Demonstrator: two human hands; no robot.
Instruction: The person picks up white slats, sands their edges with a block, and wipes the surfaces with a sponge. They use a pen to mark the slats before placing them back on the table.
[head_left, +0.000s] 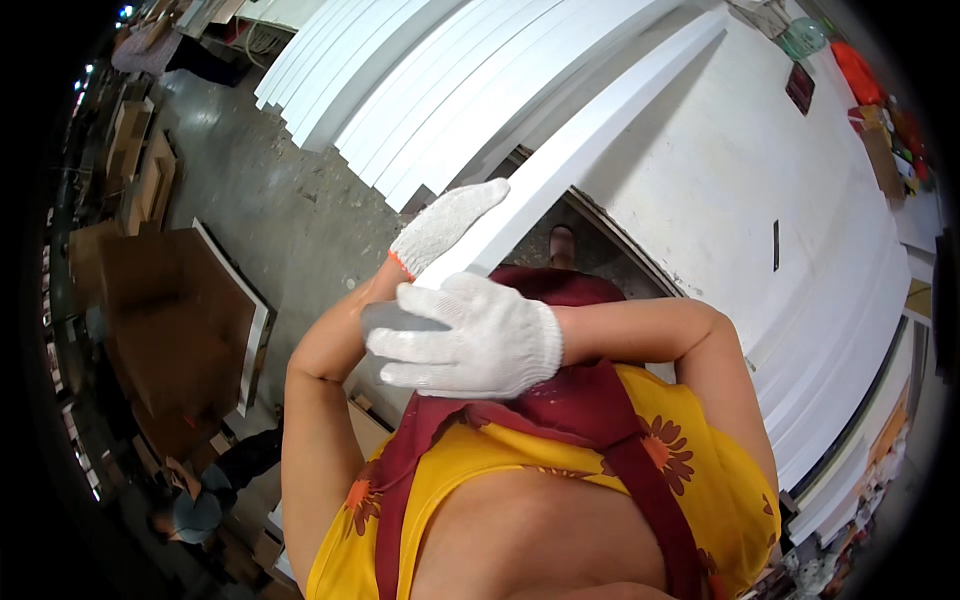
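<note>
Workshop, grey concrete floor (270, 215); broad white table (720, 170) at right. Stack of white boards (420, 80) upper centre, number of boards hard to tell. Brown panel (170, 320) on floor at left. Two gloved hands. One long white strip (570, 150), long axis running lower left to upper right, near end at the hands. Left hand (445, 225) flat against strip, fingers extended, unclenched. Right hand (470, 340) curled around strip's near end, grasping it
</note>
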